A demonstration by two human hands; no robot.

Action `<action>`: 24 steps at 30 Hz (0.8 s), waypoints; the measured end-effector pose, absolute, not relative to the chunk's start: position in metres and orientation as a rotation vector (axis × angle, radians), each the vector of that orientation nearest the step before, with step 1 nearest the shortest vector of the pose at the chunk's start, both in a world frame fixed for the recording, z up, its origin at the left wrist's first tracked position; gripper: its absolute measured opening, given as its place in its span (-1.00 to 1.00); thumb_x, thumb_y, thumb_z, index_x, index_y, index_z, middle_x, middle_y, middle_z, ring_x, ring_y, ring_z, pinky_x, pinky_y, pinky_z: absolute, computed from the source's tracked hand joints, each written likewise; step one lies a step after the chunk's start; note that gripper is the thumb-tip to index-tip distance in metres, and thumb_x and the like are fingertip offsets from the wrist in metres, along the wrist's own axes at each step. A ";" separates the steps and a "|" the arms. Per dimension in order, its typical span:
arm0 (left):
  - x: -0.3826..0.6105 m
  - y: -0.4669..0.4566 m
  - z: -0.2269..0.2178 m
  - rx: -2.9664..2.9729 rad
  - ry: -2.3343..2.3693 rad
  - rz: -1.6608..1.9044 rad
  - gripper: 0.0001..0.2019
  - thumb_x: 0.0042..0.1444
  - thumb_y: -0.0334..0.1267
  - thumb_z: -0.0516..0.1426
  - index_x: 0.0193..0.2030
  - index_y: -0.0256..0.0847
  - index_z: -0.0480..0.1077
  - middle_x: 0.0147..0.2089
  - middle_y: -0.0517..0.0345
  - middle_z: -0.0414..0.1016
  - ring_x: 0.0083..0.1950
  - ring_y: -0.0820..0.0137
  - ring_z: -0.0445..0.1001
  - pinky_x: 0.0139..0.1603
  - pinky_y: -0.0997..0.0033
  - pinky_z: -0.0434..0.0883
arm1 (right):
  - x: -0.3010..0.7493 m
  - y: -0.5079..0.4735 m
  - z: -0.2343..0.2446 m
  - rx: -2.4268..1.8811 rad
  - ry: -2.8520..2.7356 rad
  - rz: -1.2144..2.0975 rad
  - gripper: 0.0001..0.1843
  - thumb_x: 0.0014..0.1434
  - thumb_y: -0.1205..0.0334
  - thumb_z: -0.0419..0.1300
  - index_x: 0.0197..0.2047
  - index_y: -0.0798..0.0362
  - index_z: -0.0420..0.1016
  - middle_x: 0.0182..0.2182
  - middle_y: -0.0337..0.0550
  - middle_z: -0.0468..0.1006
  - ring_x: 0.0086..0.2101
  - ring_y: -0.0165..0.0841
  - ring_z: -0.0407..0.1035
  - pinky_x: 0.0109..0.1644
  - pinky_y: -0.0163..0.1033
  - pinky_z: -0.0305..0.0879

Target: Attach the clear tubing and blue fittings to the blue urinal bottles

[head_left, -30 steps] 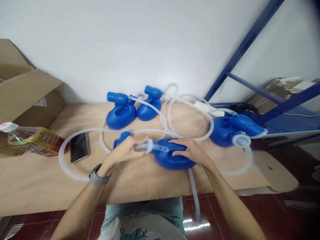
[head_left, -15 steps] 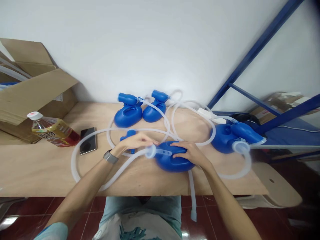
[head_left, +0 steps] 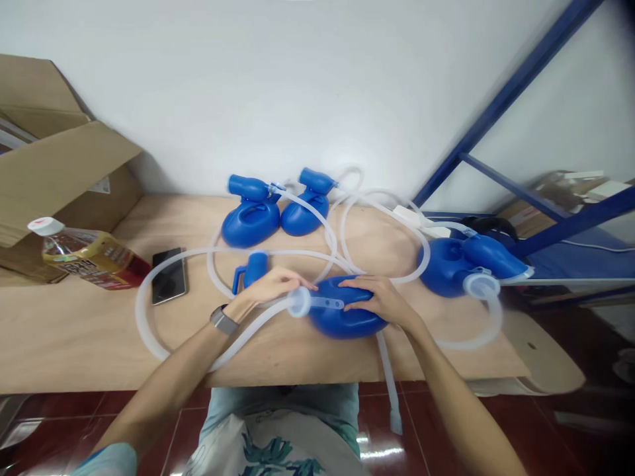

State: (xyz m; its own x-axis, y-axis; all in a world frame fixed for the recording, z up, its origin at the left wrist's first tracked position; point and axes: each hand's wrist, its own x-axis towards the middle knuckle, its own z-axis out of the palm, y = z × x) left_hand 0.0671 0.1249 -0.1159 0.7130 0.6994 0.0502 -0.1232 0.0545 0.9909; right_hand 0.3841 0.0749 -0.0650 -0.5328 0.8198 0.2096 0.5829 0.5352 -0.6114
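A blue plastic urinal bottle [head_left: 347,324] lies on the table in front of me. My right hand [head_left: 384,301] is closed round its handle, with fingers over the top. On the bottle's left end sits a translucent cap [head_left: 299,302] with a holed strap [head_left: 327,303] across the blue side. My left hand [head_left: 278,283] is closed at the cap, its fingertips at the upper rim; the thumb is partly hidden. A clear hose [head_left: 248,334] runs from the cap and loops left. Just behind my left hand stands a blue spout piece [head_left: 256,266].
Two more blue bottles [head_left: 251,223] with hoses stand by the wall; another bottle [head_left: 441,264] lies right. To the left are a phone [head_left: 169,276], a drink bottle [head_left: 94,258] and an open carton [head_left: 64,178]. A hose end [head_left: 391,396] hangs over the table edge [head_left: 297,377].
The camera view has shifted slightly, and the blue spout piece shows more fully behind my left hand. Both hands stay at the same bottle and cap.
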 end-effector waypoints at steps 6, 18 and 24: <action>0.064 0.132 -0.073 1.586 0.204 0.341 -0.50 0.23 0.07 0.35 0.18 -0.19 0.64 0.32 -0.24 0.55 0.44 -0.02 0.44 0.45 0.08 0.37 | 0.380 0.076 -0.061 -1.151 -2.315 0.684 -0.46 -0.07 -0.01 0.65 -0.02 -0.04 0.75 -0.10 -0.10 0.79 -0.10 -0.04 0.69 0.12 -0.03 0.56; 0.074 0.119 -0.092 1.441 0.290 0.500 -0.64 0.11 0.03 0.43 -0.11 -0.21 0.74 0.02 -0.24 0.72 0.18 -0.09 0.65 0.31 -0.04 0.50 | 0.382 0.078 -0.071 -1.081 -2.320 0.626 -0.44 -0.10 -0.13 0.64 -0.08 -0.04 0.76 -0.19 -0.08 0.79 -0.15 -0.08 0.68 0.11 -0.04 0.55; 0.064 0.111 -0.101 1.370 0.358 0.455 -0.55 0.16 0.04 0.40 0.09 -0.20 0.69 0.27 -0.25 0.58 0.41 -0.08 0.46 0.43 -0.02 0.38 | 0.383 0.078 -0.067 -1.121 -2.299 0.667 -0.45 -0.08 -0.13 0.63 -0.06 -0.05 0.75 -0.13 -0.08 0.79 -0.14 -0.08 0.69 0.10 -0.04 0.55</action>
State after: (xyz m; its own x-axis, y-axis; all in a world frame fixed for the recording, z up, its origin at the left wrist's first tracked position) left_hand 0.0645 0.1110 -0.1013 0.8610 0.5082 0.0185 -0.1017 0.1364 0.9854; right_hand 0.3826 0.0782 -0.0674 -0.5408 0.8133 0.2145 0.5722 0.5427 -0.6149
